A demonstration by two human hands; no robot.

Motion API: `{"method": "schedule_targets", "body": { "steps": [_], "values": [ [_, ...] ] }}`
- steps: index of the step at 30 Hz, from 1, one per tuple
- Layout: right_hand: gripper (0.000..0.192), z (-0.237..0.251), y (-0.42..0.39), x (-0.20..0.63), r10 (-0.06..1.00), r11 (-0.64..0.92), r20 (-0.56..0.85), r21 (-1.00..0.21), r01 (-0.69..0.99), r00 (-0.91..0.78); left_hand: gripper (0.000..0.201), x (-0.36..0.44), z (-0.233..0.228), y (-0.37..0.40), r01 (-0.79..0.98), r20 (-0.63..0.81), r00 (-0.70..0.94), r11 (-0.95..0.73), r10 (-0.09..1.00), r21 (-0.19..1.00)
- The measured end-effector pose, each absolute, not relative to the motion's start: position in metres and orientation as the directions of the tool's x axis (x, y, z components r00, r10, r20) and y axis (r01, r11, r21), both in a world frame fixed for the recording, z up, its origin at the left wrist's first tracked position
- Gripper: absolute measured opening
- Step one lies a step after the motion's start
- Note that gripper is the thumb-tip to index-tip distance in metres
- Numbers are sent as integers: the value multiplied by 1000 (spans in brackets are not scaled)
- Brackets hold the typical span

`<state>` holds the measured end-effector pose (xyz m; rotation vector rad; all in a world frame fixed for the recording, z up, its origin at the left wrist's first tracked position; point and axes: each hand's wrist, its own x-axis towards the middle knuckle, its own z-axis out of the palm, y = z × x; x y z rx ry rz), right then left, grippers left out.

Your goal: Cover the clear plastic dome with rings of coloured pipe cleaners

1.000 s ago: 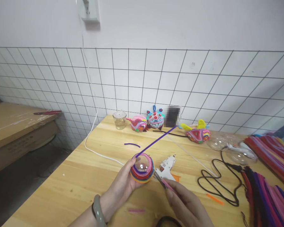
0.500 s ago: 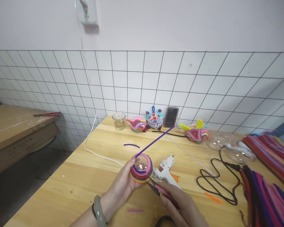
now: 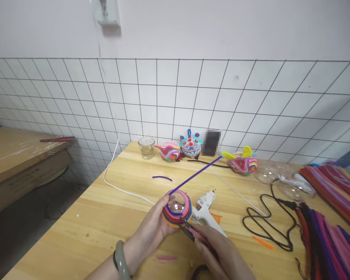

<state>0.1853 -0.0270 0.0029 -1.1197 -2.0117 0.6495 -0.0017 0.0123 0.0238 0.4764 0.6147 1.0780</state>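
Observation:
My left hand [image 3: 153,217] is closed around a clear plastic ball [image 3: 176,202] ringed with pink, purple, red, blue and orange pipe cleaners. A long purple pipe cleaner [image 3: 196,175] passes by my left thumb, its free end sticking up to the right; its other part curves along the clear dome. My right hand [image 3: 218,249] grips pink-and-dark tweezers [image 3: 189,229], with the tips at the ball's lower right edge near the purple strand. Just right of the ball lies a white glue gun [image 3: 205,212], partly behind my right hand.
Decorated balls [image 3: 191,146] stand by the tiled wall, beside a lidded glass cup [image 3: 146,147]. Bundles of pipe cleaners [image 3: 326,241], clear plastic balls [image 3: 294,190] and a looped black cord [image 3: 262,229] lie on the right. A white cable [image 3: 124,192] crosses the left side.
The ball and both hands have shifted slightly right. The purple pipe cleaner's free end has swung a little rightward, and the tweezers' tips sit closer to the purple strand.

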Motion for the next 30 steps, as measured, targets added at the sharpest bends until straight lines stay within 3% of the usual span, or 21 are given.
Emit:
{"method": "schedule_targets", "body": {
  "steps": [10, 18, 30],
  "values": [
    [34, 13, -25, 190, 835, 541, 351, -665, 515, -424, 34, -1, 25, 11, -640, -256, 335, 419, 907, 644],
    [31, 5, -27, 185, 859, 509, 387, -720, 472, -336, 36, -1, 27, 12, -631, -236, 350, 414, 907, 657],
    [34, 13, -23, 191, 825, 549, 335, -663, 509, -455, 34, -1, 25, 12, -630, -239, 323, 397, 916, 668]
  ]
}}
